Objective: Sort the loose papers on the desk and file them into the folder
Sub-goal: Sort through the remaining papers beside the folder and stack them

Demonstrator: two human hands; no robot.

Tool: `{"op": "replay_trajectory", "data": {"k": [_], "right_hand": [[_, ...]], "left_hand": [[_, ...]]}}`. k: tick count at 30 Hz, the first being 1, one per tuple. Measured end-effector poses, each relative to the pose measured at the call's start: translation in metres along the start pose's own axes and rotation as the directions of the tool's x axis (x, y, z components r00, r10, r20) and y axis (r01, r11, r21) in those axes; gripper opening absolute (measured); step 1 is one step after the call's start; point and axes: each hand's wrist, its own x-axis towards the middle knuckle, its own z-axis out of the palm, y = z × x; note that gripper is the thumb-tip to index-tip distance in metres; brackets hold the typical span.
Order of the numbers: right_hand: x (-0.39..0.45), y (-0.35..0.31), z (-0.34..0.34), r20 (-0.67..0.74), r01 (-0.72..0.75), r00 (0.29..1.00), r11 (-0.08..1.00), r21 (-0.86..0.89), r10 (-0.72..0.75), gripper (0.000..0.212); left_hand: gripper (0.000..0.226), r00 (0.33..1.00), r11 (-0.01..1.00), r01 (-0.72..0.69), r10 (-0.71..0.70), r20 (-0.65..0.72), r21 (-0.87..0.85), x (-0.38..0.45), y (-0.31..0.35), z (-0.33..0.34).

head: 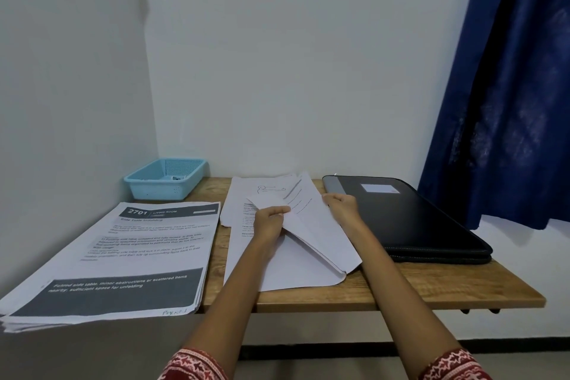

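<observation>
We hold loose papers (305, 225) just left of the closed folder (407, 219): left hand (270, 220) and right hand (342, 207) both pinching sheets. Sorted stack (123, 253) farther left; nothing filed yet.

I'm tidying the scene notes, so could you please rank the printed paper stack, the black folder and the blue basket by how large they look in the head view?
1. Printed paper stack, though it lies nearest the camera.
2. Black folder.
3. Blue basket, farthest away.
</observation>
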Motion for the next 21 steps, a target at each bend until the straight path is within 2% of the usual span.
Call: {"op": "replay_trajectory", "data": {"k": [3,6,10,13,21], "right_hand": [[-0.015,-0.008,0.002,0.215,0.014,0.977,1.000,0.001,-0.013,0.011],[-0.026,-0.007,0.006,0.442,0.067,0.896,0.996,-0.054,-0.036,0.007],[-0.024,-0.004,0.008,0.458,0.069,0.888,0.996,-0.052,-0.038,0.025],[-0.023,-0.004,0.010,0.476,0.108,0.879,0.984,-0.140,-0.029,0.041],[-0.025,-0.005,0.011,0.471,0.072,0.882,0.979,-0.188,0.026,0.057]], "left_hand": [[0.023,1.000,1.000,-0.025,0.025,-0.010,0.004,0.001,0.000,0.000],[0.020,0.999,0.999,-0.042,0.042,0.024,-0.022,-0.002,0.001,-0.001],[0.029,1.000,0.994,-0.012,0.011,-0.010,-0.107,0.001,0.002,-0.001],[0.026,0.999,0.987,0.024,-0.028,-0.023,-0.158,0.002,0.003,-0.002],[0.012,0.992,0.989,0.029,-0.045,-0.116,-0.142,0.006,-0.001,-0.001]]}}
